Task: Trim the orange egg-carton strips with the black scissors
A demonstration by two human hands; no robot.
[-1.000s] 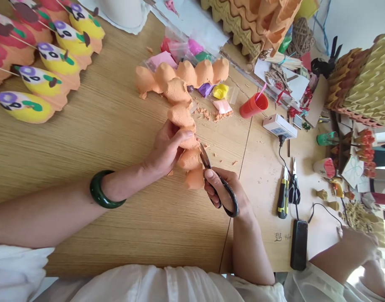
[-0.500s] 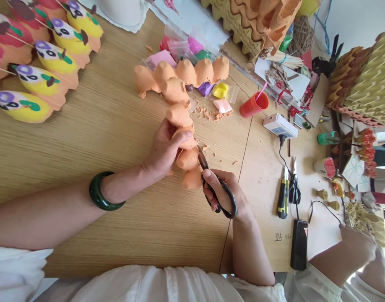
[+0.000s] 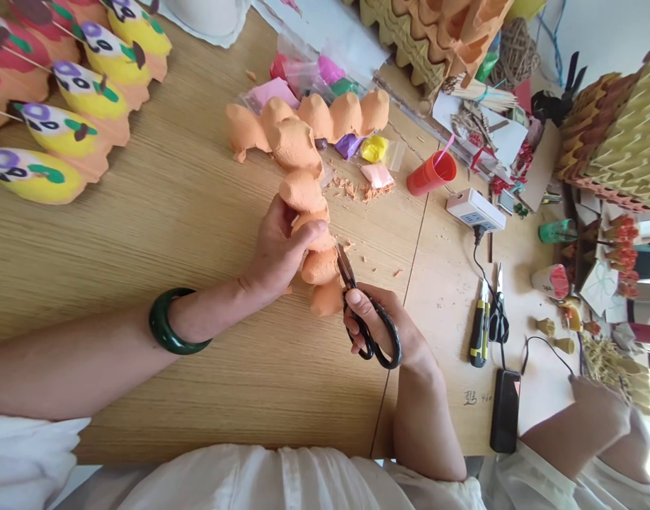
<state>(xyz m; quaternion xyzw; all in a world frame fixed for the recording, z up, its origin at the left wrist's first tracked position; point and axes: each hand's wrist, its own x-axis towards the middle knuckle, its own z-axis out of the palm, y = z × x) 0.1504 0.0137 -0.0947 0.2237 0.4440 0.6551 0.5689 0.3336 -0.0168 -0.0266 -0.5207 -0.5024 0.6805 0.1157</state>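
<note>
My left hand pinches an orange egg carton strip, thumb on top of one cup and fingers underneath. Black-handled scissors are in my right hand, their blades pointing up at the strip's right edge. Whether the blades touch the carton I cannot make out. Beyond the held strip lies another orange carton row, with a single cup piece in front of it. Small orange scraps are scattered right of the strip.
Painted yellow carton rows sit at the far left. On the right are a red cup, a power strip, a utility knife, other scissors and a black device. A co-worker's hand is at lower right.
The scissors have shifted very slightly along the strip's edge. My left hand keeps its hold; the whole view has moved a little.
</note>
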